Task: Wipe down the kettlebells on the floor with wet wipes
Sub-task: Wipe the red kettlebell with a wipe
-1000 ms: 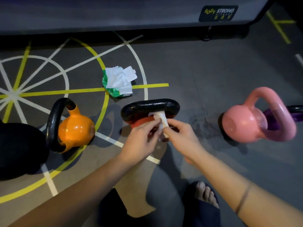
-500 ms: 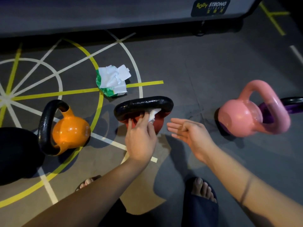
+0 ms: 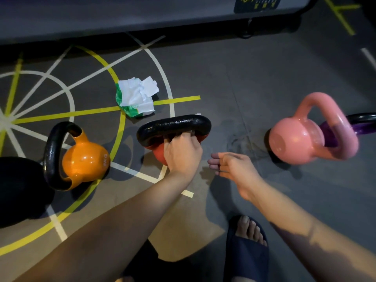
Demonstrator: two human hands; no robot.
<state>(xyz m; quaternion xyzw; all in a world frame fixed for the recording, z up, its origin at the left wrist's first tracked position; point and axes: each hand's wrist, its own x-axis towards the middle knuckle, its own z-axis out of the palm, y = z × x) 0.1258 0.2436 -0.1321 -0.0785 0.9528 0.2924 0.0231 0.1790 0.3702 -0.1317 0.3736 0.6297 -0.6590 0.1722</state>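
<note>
Wiping step: my left hand (image 3: 182, 153) curls its grip under the handle of the red, black-handled iron kettlebell (image 3: 175, 126) on the floor (image 3: 234, 88), wipe hidden; right hand (image 3: 234, 165) hangs released beside. Next I'd rub along the handle

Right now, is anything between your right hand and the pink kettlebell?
Nothing visible: only bare floor separates the open right hand and the pink kettlebell. The purple kettlebell lies beyond the pink one.

red kettlebell (image 3: 158, 155): black handle
orange kettlebell (image 3: 84, 161): black handle
pink kettlebell (image 3: 295, 139): all pink
wipes pack (image 3: 135, 98): green, white
floor (image 3: 234, 82): grey, yellow-white lines
</note>
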